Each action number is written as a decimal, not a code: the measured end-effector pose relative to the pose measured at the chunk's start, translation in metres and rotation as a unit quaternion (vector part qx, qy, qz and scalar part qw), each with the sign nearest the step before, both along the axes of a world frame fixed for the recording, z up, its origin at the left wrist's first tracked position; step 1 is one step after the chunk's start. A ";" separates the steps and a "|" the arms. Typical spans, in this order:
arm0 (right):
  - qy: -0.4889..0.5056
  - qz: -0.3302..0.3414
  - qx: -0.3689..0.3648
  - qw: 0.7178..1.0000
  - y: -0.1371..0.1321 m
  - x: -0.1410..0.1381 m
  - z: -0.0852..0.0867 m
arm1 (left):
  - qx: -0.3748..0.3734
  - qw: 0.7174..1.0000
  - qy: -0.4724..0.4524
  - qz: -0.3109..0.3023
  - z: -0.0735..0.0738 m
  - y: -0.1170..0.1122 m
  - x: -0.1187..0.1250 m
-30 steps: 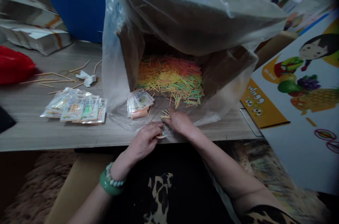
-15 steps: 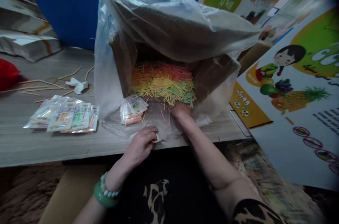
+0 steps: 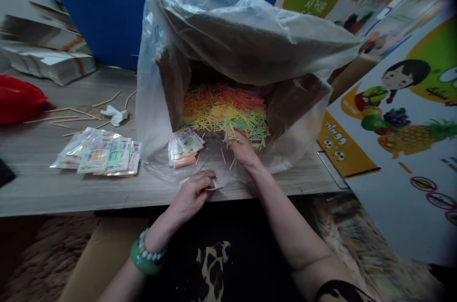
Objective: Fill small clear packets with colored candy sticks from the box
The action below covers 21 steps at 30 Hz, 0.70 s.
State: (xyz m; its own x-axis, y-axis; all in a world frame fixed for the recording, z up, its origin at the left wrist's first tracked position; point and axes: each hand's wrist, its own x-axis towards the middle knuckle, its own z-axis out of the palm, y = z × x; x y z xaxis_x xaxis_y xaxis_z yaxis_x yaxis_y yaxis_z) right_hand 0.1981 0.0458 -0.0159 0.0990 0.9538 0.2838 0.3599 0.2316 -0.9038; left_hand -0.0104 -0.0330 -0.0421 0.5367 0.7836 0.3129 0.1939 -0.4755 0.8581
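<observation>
A heap of thin coloured sticks (image 3: 224, 107), orange, pink, yellow and green, fills the bottom of an open cardboard box (image 3: 167, 88) lying on its side. My right hand (image 3: 244, 150) is at the heap's front edge, its fingers closed around a few yellow sticks (image 3: 233, 133). Near the table edge, my left hand (image 3: 196, 190) pinches a small plastic packet (image 3: 214, 184), mostly hidden by the fingers. Between box and left hand lies a stack of printed clear packets (image 3: 185, 142). A few loose sticks, one of them pink (image 3: 223, 155), lie by my right hand.
Clear plastic sheeting (image 3: 152, 102) covers the box. Filled packets (image 3: 103, 153) lie on the table (image 3: 43, 192) at left, near rubber bands, bent sticks and crumpled tissue (image 3: 114, 115). A red bag (image 3: 21, 100) and stacked cartons (image 3: 53, 62) stand farther left; a printed carton (image 3: 389, 150) is at right.
My right hand has drawn back slightly from the heap, and yellow sticks now show at its fingertips. My left hand stays at the table edge with the packet. The view has shifted a little left.
</observation>
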 end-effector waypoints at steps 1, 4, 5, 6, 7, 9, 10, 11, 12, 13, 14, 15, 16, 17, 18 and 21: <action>0.034 0.009 0.003 0.999 0.000 -0.012 -0.003 | -0.009 1.000 -0.009 0.009 0.001 -0.001 -0.001; 0.108 0.077 -0.025 0.991 -0.006 -0.041 -0.017 | -0.042 0.996 -0.045 0.070 0.008 0.001 -0.006; 0.113 0.095 -0.037 0.988 -0.008 -0.046 -0.022 | -0.050 0.992 -0.059 0.100 0.011 0.004 -0.008; 0.113 0.103 -0.046 0.987 -0.010 -0.049 -0.027 | -0.054 0.987 -0.074 0.129 0.016 0.008 -0.010; 0.112 0.103 -0.052 0.987 -0.012 -0.050 -0.030 | -0.051 0.983 -0.089 0.152 0.021 0.013 -0.010; 0.111 0.102 -0.051 0.987 -0.014 -0.049 -0.035 | -0.030 0.977 -0.115 0.175 0.030 0.028 -0.008; 0.110 0.107 -0.047 0.987 -0.014 -0.047 -0.035 | -0.018 0.977 -0.124 0.173 0.034 0.037 -0.005; 0.109 0.116 -0.040 0.986 -0.013 -0.046 -0.036 | -0.013 0.978 -0.128 0.161 0.037 0.046 -0.001; 0.108 0.125 -0.032 0.986 -0.013 -0.045 -0.036 | -0.016 0.982 -0.129 0.141 0.039 0.054 0.004; 0.110 0.132 -0.023 0.985 -0.012 -0.045 -0.036 | -0.024 0.985 -0.123 0.115 0.040 0.061 0.010; 0.112 0.135 -0.015 0.984 -0.011 -0.045 -0.036 | -0.031 0.989 -0.112 0.089 0.039 0.067 0.016; 0.111 0.134 -0.010 0.985 -0.010 -0.046 -0.037 | -0.031 0.993 -0.096 0.067 0.037 0.070 0.023; 0.108 0.126 -0.010 0.986 -0.009 -0.047 -0.037 | -0.023 0.995 -0.078 0.054 0.034 0.072 0.029; 0.104 0.113 -0.013 0.988 -0.009 -0.048 -0.038 | -0.007 0.997 -0.062 0.051 0.030 0.072 0.035; 0.097 0.096 -0.020 0.990 -0.008 -0.050 -0.039 | 0.012 0.997 -0.050 0.058 0.026 0.070 0.039; 0.088 0.045 -0.045 0.994 -0.008 -0.053 -0.039 | 0.039 0.994 -0.041 0.091 0.021 0.063 0.045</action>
State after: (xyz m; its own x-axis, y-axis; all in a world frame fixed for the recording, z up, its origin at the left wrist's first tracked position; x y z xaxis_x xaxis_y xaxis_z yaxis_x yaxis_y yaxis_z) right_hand 0.1456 0.0377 -0.0552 0.0524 0.9819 0.1822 0.1761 0.1705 -0.9695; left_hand 0.0343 0.0299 -0.0215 0.3577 0.8377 0.4126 0.2142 -0.5037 0.8369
